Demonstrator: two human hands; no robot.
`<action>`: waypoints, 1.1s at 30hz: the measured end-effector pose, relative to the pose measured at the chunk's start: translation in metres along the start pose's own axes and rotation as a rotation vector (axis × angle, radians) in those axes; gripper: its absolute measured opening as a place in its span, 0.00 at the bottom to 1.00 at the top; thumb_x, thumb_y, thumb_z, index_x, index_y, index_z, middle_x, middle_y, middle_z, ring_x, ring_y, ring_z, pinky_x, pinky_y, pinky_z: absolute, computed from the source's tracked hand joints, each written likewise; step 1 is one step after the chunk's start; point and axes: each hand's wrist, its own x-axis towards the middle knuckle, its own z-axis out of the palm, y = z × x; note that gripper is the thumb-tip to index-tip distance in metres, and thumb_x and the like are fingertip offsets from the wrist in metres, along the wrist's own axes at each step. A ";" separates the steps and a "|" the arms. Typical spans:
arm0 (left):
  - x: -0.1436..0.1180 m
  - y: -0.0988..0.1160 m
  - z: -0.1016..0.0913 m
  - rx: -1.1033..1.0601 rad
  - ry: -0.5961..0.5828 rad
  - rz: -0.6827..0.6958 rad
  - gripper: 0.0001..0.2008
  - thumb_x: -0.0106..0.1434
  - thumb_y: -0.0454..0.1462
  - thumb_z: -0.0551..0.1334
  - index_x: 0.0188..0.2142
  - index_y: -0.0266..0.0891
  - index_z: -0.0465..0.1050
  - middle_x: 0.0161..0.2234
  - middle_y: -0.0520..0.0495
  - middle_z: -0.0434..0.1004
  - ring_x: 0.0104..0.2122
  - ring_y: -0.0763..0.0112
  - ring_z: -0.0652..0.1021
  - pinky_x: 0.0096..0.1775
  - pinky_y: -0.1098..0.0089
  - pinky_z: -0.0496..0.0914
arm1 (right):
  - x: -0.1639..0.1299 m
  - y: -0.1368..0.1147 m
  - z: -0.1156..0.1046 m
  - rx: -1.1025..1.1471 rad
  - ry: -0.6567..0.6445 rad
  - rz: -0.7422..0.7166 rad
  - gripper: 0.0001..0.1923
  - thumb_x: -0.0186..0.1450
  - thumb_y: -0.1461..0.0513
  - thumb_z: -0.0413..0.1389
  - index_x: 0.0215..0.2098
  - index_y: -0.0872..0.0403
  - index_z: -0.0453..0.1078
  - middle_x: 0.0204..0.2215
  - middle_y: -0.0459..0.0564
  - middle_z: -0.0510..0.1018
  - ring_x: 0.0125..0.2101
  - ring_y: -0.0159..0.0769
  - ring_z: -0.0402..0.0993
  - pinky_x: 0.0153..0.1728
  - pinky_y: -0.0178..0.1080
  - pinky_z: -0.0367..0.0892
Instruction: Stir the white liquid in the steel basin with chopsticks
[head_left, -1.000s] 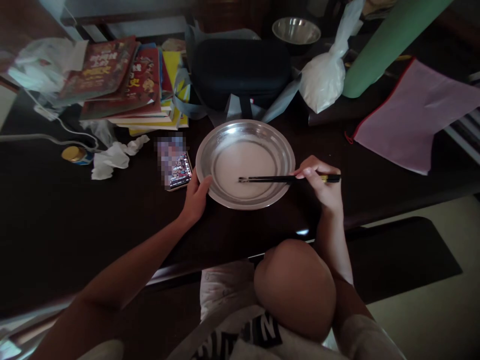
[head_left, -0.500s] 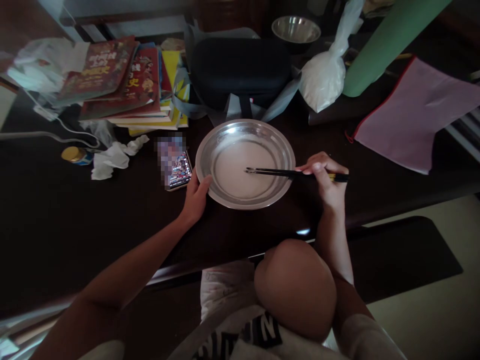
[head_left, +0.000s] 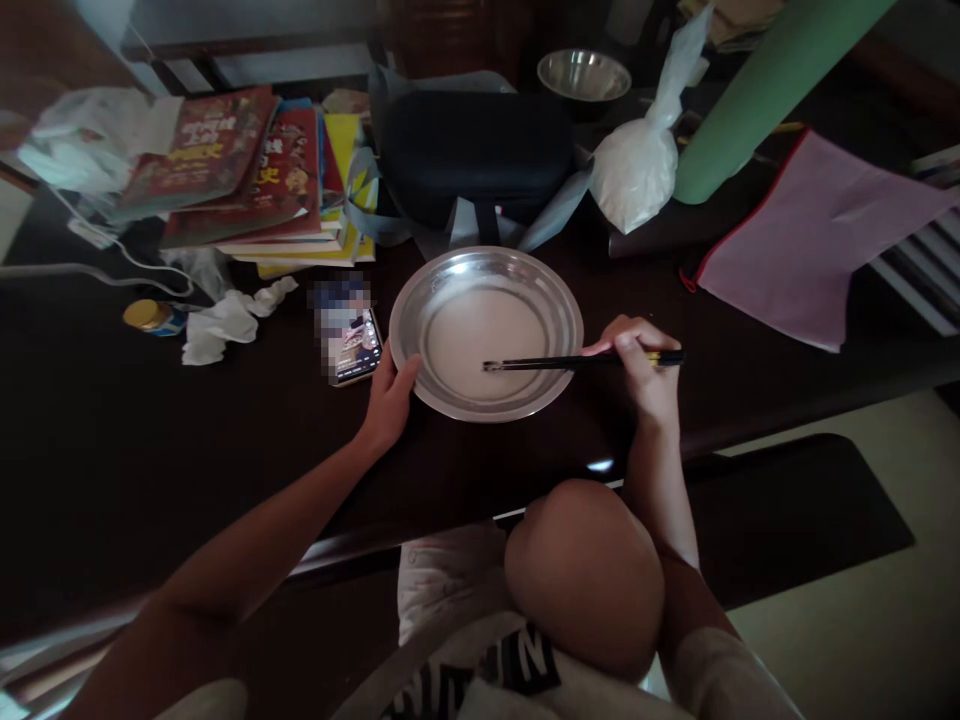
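A wide metal basin (head_left: 559, 300) stands on the dark table, with a whitish liquid or batter (head_left: 480, 330) in its bottom. My left hand (head_left: 390, 400) grips the basin's left rim, thumb on top and fingers underneath, mostly hidden. In my right hand (head_left: 641, 365) is a pair of black chopsticks (head_left: 555, 361), held from the right side over the rim. Their tips reach into the white contents near the middle of the basin. Just left of the basin lies a lit phone (head_left: 352, 335), close to my left fingers.
Behind the basin sit a black case (head_left: 476, 150) and a tied bag of white powder (head_left: 637, 175). Books (head_left: 217, 160), crumpled tissue (head_left: 225, 320) and a small jar (head_left: 154, 317) lie left. A pink pouch (head_left: 795, 240), green cylinder (head_left: 765, 110) and metal bowl (head_left: 585, 75) stand around.
The chopsticks' tips have moved slightly left and toward me within the basin, my right hand moving with them. My left hand keeps its hold. The view has shifted a little.
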 end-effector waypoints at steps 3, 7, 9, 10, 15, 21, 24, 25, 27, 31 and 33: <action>0.000 0.001 0.000 -0.004 -0.002 0.003 0.27 0.66 0.54 0.60 0.60 0.46 0.70 0.52 0.43 0.79 0.56 0.53 0.76 0.60 0.52 0.69 | 0.001 -0.001 0.001 -0.068 -0.090 -0.001 0.09 0.68 0.56 0.60 0.32 0.47 0.80 0.29 0.44 0.83 0.33 0.35 0.79 0.38 0.41 0.72; 0.001 0.005 0.001 -0.051 0.011 -0.054 0.27 0.64 0.54 0.62 0.58 0.45 0.72 0.54 0.43 0.77 0.57 0.52 0.75 0.62 0.50 0.67 | 0.000 -0.002 0.000 -0.050 0.048 -0.003 0.12 0.69 0.56 0.58 0.30 0.48 0.79 0.27 0.43 0.81 0.30 0.33 0.79 0.35 0.40 0.71; 0.001 0.006 0.002 -0.070 0.011 -0.082 0.27 0.63 0.54 0.64 0.57 0.44 0.72 0.54 0.43 0.77 0.56 0.51 0.76 0.61 0.49 0.67 | 0.000 -0.002 0.000 -0.013 0.048 0.005 0.13 0.70 0.55 0.57 0.29 0.48 0.79 0.25 0.43 0.81 0.28 0.33 0.78 0.33 0.40 0.71; 0.001 0.006 0.002 -0.073 0.012 -0.087 0.27 0.63 0.53 0.64 0.57 0.44 0.72 0.54 0.43 0.78 0.56 0.51 0.76 0.61 0.49 0.68 | 0.000 -0.002 0.000 -0.008 0.013 0.008 0.13 0.70 0.55 0.58 0.30 0.48 0.79 0.26 0.43 0.81 0.28 0.33 0.78 0.33 0.40 0.71; 0.001 0.005 0.002 -0.085 0.016 -0.080 0.26 0.63 0.53 0.64 0.56 0.45 0.73 0.53 0.44 0.78 0.55 0.52 0.76 0.61 0.50 0.68 | 0.000 -0.002 0.001 -0.082 -0.055 0.009 0.08 0.68 0.56 0.60 0.33 0.47 0.80 0.30 0.44 0.83 0.34 0.36 0.80 0.38 0.42 0.72; 0.001 0.004 0.002 -0.106 0.035 -0.107 0.27 0.61 0.54 0.65 0.56 0.45 0.73 0.54 0.44 0.78 0.57 0.51 0.75 0.63 0.48 0.65 | -0.001 -0.005 0.002 -0.023 -0.053 0.019 0.12 0.69 0.56 0.58 0.31 0.47 0.80 0.26 0.44 0.82 0.30 0.34 0.78 0.34 0.40 0.71; 0.001 0.004 0.002 -0.077 0.033 -0.078 0.27 0.62 0.53 0.64 0.56 0.44 0.73 0.53 0.43 0.78 0.58 0.51 0.74 0.64 0.48 0.65 | 0.000 -0.004 0.002 -0.076 -0.095 0.014 0.08 0.68 0.56 0.60 0.33 0.47 0.81 0.29 0.44 0.83 0.33 0.35 0.79 0.38 0.42 0.72; 0.001 0.003 0.002 -0.067 0.028 -0.066 0.26 0.63 0.53 0.64 0.57 0.44 0.72 0.53 0.43 0.79 0.58 0.52 0.74 0.64 0.49 0.65 | 0.000 -0.004 0.002 -0.080 -0.064 0.011 0.09 0.68 0.56 0.60 0.32 0.47 0.81 0.29 0.44 0.83 0.33 0.35 0.79 0.37 0.42 0.72; 0.001 0.002 0.001 -0.057 0.017 -0.048 0.26 0.64 0.53 0.63 0.58 0.45 0.72 0.52 0.43 0.79 0.58 0.52 0.75 0.63 0.49 0.66 | -0.001 -0.003 0.001 -0.050 0.022 0.007 0.11 0.69 0.55 0.59 0.31 0.47 0.80 0.26 0.43 0.81 0.29 0.34 0.78 0.34 0.41 0.72; 0.001 0.004 0.001 -0.055 0.016 -0.048 0.27 0.64 0.53 0.63 0.58 0.44 0.72 0.51 0.43 0.79 0.57 0.52 0.76 0.62 0.49 0.67 | -0.001 -0.003 0.001 -0.027 -0.028 0.019 0.13 0.69 0.54 0.58 0.30 0.47 0.80 0.25 0.44 0.82 0.28 0.34 0.78 0.32 0.41 0.73; 0.000 0.005 0.002 -0.055 0.022 -0.050 0.27 0.64 0.53 0.63 0.58 0.44 0.72 0.51 0.43 0.80 0.57 0.52 0.75 0.63 0.50 0.66 | -0.001 -0.003 0.001 -0.087 -0.092 0.024 0.11 0.68 0.53 0.60 0.32 0.47 0.80 0.28 0.45 0.83 0.32 0.36 0.79 0.36 0.42 0.74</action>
